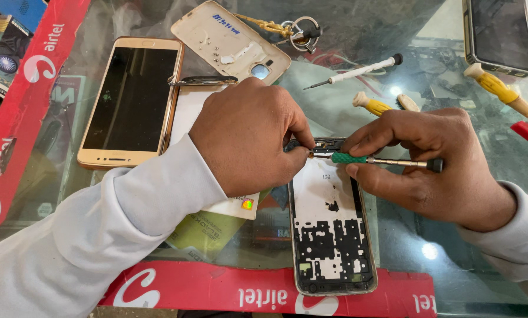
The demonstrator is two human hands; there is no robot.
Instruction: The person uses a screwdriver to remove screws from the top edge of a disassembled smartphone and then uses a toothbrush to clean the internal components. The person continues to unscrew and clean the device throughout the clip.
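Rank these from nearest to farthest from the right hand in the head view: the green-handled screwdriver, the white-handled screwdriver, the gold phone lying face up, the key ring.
1. Green-handled screwdriver: held in the right hand.
2. White-handled screwdriver: on the glass just beyond the hand.
3. Key ring: farther up, toward the top middle.
4. Gold phone: far left, past the left hand.

Left hand (246,138) knuckles-up, fingers pinched; right hand (434,162) fingers curled in a grip, fingertips nearly meeting.

Long white sleeves are worn to the wrists; left hand (246,138) and right hand (434,162) are left bare.
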